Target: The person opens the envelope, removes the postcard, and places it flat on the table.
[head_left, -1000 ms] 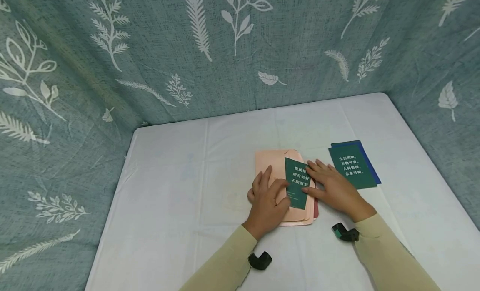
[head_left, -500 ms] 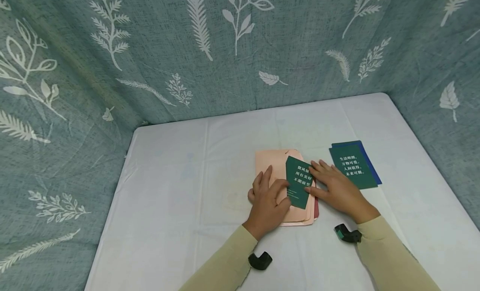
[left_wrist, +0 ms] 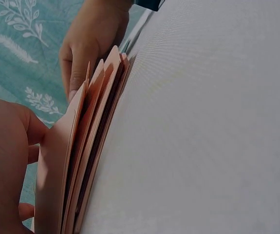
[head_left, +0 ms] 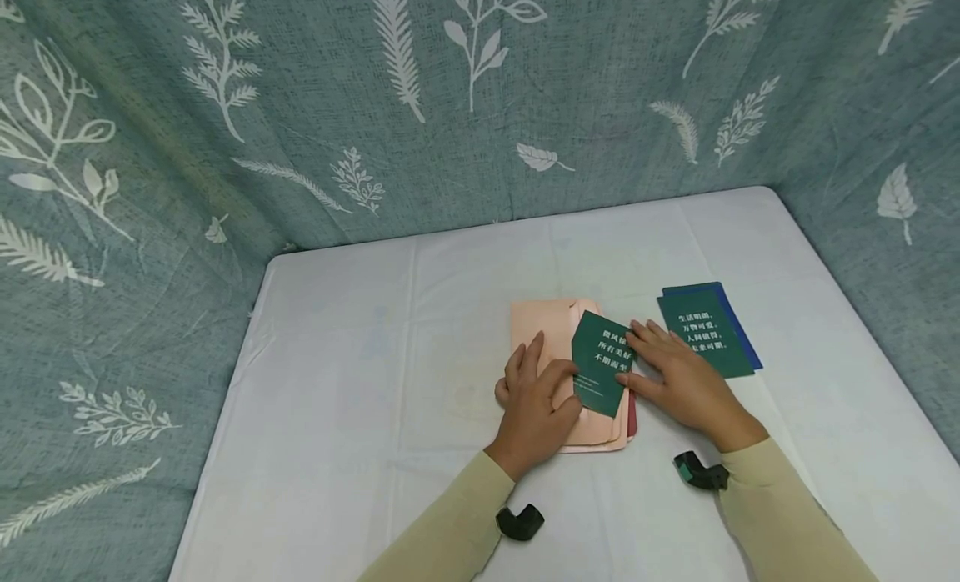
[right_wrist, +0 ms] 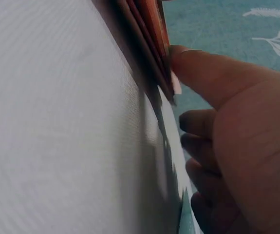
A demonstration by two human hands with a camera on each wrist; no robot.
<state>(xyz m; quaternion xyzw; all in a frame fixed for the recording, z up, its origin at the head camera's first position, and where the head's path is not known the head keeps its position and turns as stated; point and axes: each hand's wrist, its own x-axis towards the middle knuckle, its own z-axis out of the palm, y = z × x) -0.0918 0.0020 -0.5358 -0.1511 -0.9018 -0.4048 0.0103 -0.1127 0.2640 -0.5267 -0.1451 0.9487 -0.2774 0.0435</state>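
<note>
A green card with white characters lies slantwise over a pale pink stack of paper sleeves. Its left part is hidden under the top sheet's edge. My left hand rests on the stack, with index finger and thumb near the edge where the card comes out. At the card's right edge my right hand holds it, thumb low and index finger higher. Layered pink sheets appear edge-on in the left wrist view. My right hand's thumb lies near the stack in the right wrist view.
Beyond my right hand lie more cards, green ones with a blue one peeking out. Something dark red shows under the stack's right side. A white cloth covers the table, and leaf-patterned curtains surround it.
The green card has slid to the right and turned a little, so more of it shows. My right hand moved right with it. My left hand stayed in place.
</note>
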